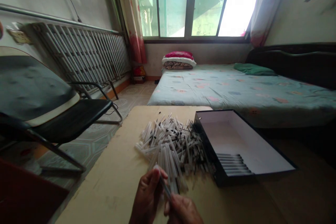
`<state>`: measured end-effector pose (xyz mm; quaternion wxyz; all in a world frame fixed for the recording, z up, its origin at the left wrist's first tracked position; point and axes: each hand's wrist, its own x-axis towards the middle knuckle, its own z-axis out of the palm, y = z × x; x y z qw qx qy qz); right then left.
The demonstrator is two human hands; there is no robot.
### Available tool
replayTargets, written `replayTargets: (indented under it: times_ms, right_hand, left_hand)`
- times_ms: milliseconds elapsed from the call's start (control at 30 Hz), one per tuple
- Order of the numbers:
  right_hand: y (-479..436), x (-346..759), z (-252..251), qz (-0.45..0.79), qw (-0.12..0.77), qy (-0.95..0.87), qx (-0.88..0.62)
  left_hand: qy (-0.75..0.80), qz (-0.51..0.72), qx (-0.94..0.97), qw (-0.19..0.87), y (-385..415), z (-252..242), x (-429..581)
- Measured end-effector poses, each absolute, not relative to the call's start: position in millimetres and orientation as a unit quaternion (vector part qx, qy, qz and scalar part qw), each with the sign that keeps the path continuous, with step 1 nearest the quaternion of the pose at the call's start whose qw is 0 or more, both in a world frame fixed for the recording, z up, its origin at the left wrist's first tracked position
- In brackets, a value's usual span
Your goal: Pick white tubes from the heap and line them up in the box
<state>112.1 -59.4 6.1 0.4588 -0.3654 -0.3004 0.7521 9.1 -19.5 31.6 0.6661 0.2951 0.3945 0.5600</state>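
Observation:
Both my hands are at the table's near side, closed on one slim pen (166, 189) that slants between them. My left hand (149, 189) pinches its upper end between thumb and fingers, and a whitish tip shows there. My right hand (183, 209) grips the lower end, slightly blurred. Just beyond them lies a loose pile of translucent white pen barrels (168, 159), mixed with small black caps and dark thin pieces. To the right of the pile, a black box (244, 129) with a white inside holds several pens (233, 164) in a row at its near end.
The pale table (112, 168) carries the pile and the box. A black folding chair (76, 115) stands at the left, near a metal slatted frame (86, 52) against the wall. Beyond the table is a bed (210, 84) with folded bedding (179, 60).

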Motion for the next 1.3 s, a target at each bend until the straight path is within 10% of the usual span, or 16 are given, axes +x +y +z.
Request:
replayTargets:
  times_ms: [300,533,767,1100,1300]
  right_hand:
    - [-56,132,-2,0.055,0.445,-0.73,-0.516]
    - [-51,146,4,-0.146,0.405,-0.77,-0.471]
    - [-59,147,-10,0.077,0.446,-0.727,-0.517]
    - [-58,149,5,0.772,0.441,-0.298,-0.348]
    - [-58,143,-5,0.801,0.442,-0.262,-0.307]
  left_hand:
    - [0.467,0.565,0.3,0.611,-15,38,0]
    - [0.508,0.557,0.306,0.581,-16,36,6]
    - [0.489,0.574,0.309,0.58,-21,35,16]
    - [0.45,0.559,0.296,0.631,-22,39,20]
    - [0.442,0.538,0.293,0.655,-22,36,19]
